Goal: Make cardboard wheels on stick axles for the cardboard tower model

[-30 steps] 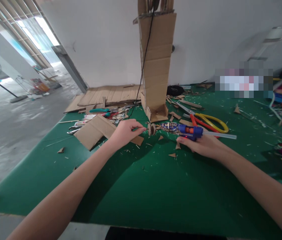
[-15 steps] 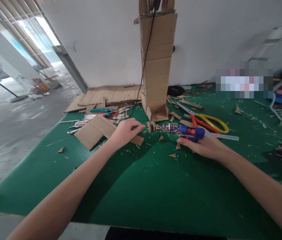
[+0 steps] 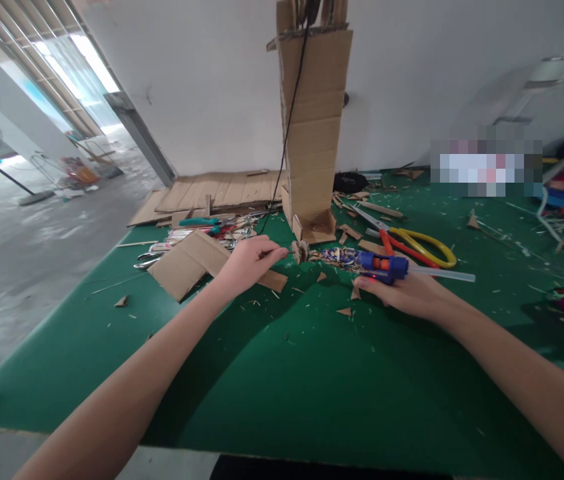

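While the left hand [image 3: 252, 265] pinches what looks like a thin stick [image 3: 290, 252], the small cardboard spool [image 3: 301, 251] sits just to its right, farther from the right hand [image 3: 409, 290], which grips a blue glue gun [image 3: 396, 267] pointing leftward, roughly in line with the stick (whether it touches the spool, I can't tell).

The left hand [image 3: 249, 263] and right hand [image 3: 412, 290] are bare, with slim fingers and narrow wrists. The left forearm [image 3: 152, 363] and right forearm [image 3: 512, 360] are bare too, slender and smooth, broadening toward the edges of view. Plain black clothing [image 3: 332, 468], apparently, shows at the bottom, its weave and cut too dark to tell.
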